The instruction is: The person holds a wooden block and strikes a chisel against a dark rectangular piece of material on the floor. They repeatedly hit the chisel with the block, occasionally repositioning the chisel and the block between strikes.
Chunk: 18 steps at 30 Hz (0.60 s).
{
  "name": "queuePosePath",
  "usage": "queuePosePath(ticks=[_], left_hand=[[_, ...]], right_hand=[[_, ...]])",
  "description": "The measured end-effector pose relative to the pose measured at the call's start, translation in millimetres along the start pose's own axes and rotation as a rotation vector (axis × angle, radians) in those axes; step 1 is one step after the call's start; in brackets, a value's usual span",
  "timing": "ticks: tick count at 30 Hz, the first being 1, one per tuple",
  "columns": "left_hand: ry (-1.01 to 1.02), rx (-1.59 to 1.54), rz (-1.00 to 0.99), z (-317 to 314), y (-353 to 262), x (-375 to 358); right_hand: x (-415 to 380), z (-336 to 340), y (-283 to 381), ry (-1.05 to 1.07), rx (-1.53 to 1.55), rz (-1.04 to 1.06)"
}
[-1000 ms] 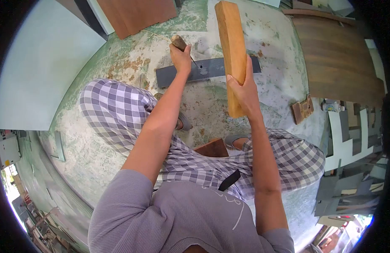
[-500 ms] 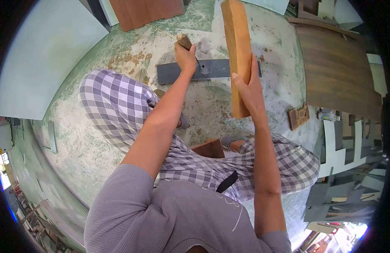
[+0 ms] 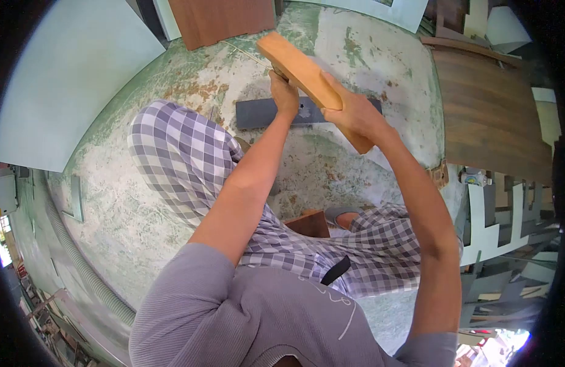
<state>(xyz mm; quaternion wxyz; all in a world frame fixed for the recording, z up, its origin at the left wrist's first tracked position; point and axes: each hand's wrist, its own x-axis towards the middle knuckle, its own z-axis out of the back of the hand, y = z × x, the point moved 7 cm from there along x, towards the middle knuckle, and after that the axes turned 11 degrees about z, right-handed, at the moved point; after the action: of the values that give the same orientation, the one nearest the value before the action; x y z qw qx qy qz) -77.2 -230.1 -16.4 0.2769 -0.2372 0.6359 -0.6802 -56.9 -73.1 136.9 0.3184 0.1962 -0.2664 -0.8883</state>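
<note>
My left hand (image 3: pixel 283 96) is closed around the thick wooden handle of a chisel (image 3: pixel 277 71), held upright over a dark grey board (image 3: pixel 255 114) on the floor. A small ragged hole (image 3: pixel 302 106) shows in the board's middle, just right of that hand. My right hand (image 3: pixel 354 114) grips a long, light-brown wooden block (image 3: pixel 297 61) near its lower end. The block slants up to the left, and its far end overlaps the top of the chisel handle, hiding most of it. The chisel's blade is hidden behind my left hand.
Between my feet lies a reddish-brown wood block (image 3: pixel 310 224). A notched wood piece (image 3: pixel 439 175) and a plastic bottle (image 3: pixel 475 178) are at the right, beside a large brown panel (image 3: pixel 493 110) and stacked offcuts. Pale panels (image 3: pixel 68 79) stand at the left, near a ribbed hose (image 3: pixel 80 263).
My right hand has swung the wooden block from nearly upright to a leftward slant, bringing its far end over the chisel handle. My left hand keeps its hold on the chisel.
</note>
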Motion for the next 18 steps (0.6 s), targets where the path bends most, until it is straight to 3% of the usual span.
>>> queuePosePath(ticks=[2,4,9,12,13,14,18], left_hand=[[0.005,-0.08,-0.078,-3,-5,6],[-0.012,0.12,0.097,-3,0,2],[-0.027,0.219,0.125,-3,-9,-3],[-0.018,0.113,0.028,-3,-3,-1],[0.0,0.0,-0.055,-4,-5,-2],[0.016,0.004,-0.059,-4,-7,-3],[0.006,0.062,0.077,-4,0,-4]], right_hand=[[7,9,5,-0.011,-0.064,0.026],[6,27,36,-0.055,-0.063,0.065],[14,58,80,-0.288,-0.061,0.309],[24,27,36,-0.217,-0.078,0.259],[27,12,13,-0.098,-0.076,0.136],[26,5,8,0.016,-0.067,0.004],[31,20,27,0.017,-0.078,-0.007]])
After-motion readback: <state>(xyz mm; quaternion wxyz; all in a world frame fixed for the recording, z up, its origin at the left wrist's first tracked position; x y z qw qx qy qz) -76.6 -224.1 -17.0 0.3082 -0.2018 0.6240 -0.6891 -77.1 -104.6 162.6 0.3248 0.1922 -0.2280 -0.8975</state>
